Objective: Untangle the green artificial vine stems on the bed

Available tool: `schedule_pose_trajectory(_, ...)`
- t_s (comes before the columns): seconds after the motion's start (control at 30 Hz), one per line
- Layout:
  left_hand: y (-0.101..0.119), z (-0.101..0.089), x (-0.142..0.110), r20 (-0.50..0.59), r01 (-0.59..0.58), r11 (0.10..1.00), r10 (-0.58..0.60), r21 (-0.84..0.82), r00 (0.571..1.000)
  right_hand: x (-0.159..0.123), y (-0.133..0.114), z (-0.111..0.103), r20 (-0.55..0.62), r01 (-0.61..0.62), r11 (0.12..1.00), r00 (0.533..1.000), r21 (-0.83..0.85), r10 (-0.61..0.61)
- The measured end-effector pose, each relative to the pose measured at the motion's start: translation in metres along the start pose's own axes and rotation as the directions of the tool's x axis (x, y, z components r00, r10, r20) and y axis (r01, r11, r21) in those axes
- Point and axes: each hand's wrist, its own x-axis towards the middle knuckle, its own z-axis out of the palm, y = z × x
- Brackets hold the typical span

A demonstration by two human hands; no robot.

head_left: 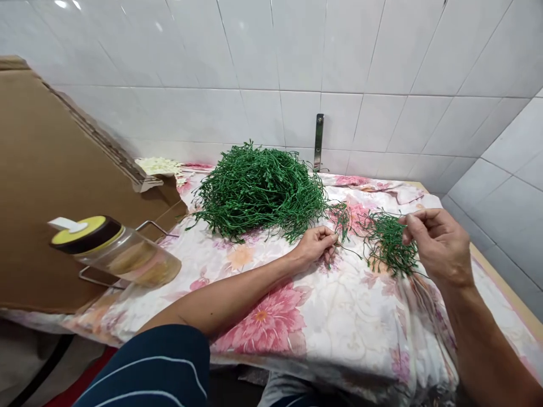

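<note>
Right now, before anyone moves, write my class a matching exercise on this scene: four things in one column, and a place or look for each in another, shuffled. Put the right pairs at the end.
Things
1. Bottle
2. Metal strip
3. Large pile of green stems
4. Cardboard

Place or look
A. Heaped on the floral cloth
B. Brown, at the left edge of the view
C. See-through, with a yellow and dark lid
D. Upright against the tiled wall

Right pairs: 1-C, 2-D, 3-A, 4-B
</note>
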Motion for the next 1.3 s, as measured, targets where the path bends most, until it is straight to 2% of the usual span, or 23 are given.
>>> schedule_pose_trajectory(0.07, 0.001, 0.002, -0.001, -0.001, 0.016, 1.000, -0.016, 0.007, 1.000, 0.006, 0.010, -0.004, -0.089, 0.027, 0.987, 0.995, -0.157, -0.041)
schedule_pose_trajectory(0.1, 0.002, 0.003, -0.001, 0.003, 0.028, 1.000, -0.028, 0.004, 1.000, 0.008, 0.015, -0.004, -0.083, 0.049, 0.967, 0.994, -0.251, -0.072)
schedule_pose_trajectory(0.2, 0.005, 0.006, -0.004, 0.009, 0.049, 0.998, -0.049, -0.024, 0.999, 0.011, 0.024, -0.002, 0.053, 0.193, 0.861, 0.980, -0.471, -0.191)
schedule_pose_trajectory(0.3, 0.008, 0.008, -0.006, -0.005, 0.032, 0.999, -0.033, -0.026, 0.999, 0.004, 0.017, 0.007, 0.119, 0.333, 0.806, 0.941, -0.489, -0.316)
schedule_pose_trajectory(0.37, 0.011, 0.009, -0.007, -0.024, 0.007, 1.000, -0.007, 0.004, 1.000, -0.006, 0.004, 0.018, 0.103, 0.350, 0.837, 0.935, -0.422, -0.339)
schedule_pose_trajectory(0.4, 0.012, 0.010, -0.008, -0.035, -0.009, 1.000, 0.010, 0.023, 0.999, -0.013, -0.002, 0.025, 0.140, 0.352, 0.859, 0.936, -0.373, -0.323)
schedule_pose_trajectory(0.47, 0.015, 0.012, -0.009, -0.054, -0.047, 0.997, 0.050, 0.058, 0.997, -0.026, -0.010, 0.040, 0.314, 0.361, 0.882, 0.912, -0.303, -0.265)
schedule_pose_trajectory(0.5, 0.016, 0.013, -0.010, -0.061, -0.063, 0.996, 0.067, 0.070, 0.996, -0.032, -0.011, 0.047, 0.407, 0.375, 0.876, 0.883, -0.304, -0.236)
schedule_pose_trajectory(0.57, 0.018, 0.015, -0.011, -0.070, -0.075, 0.994, 0.081, 0.082, 0.994, -0.040, -0.007, 0.059, 0.480, 0.375, 0.857, 0.859, -0.353, -0.178)
schedule_pose_trajectory(0.67, 0.019, 0.016, -0.013, -0.074, -0.039, 0.996, 0.045, 0.074, 0.996, -0.043, 0.005, 0.066, 0.490, 0.321, 0.837, 0.869, -0.444, -0.074)
schedule_pose_trajectory(0.77, 0.020, 0.017, -0.014, -0.061, -0.019, 0.998, 0.023, 0.063, 0.998, -0.040, 0.011, 0.066, 0.488, 0.269, 0.850, 0.873, -0.452, -0.016)
schedule_pose_trajectory(1.07, 0.016, 0.016, -0.013, -0.007, 0.058, 0.997, -0.058, -0.042, 0.998, -0.036, 0.008, 0.067, 0.457, 0.245, 0.881, 0.889, -0.405, -0.037)
schedule_pose_trajectory(1.2, 0.014, 0.011, -0.009, 0.087, 0.180, 0.974, -0.169, -0.137, 0.982, -0.036, 0.009, 0.068, 0.481, 0.198, 0.909, 0.877, -0.367, 0.003)
schedule_pose_trajectory(1.3, 0.013, 0.009, -0.008, 0.096, 0.184, 0.976, -0.173, -0.114, 0.980, -0.037, 0.009, 0.069, 0.506, 0.189, 0.912, 0.862, -0.365, 0.024)
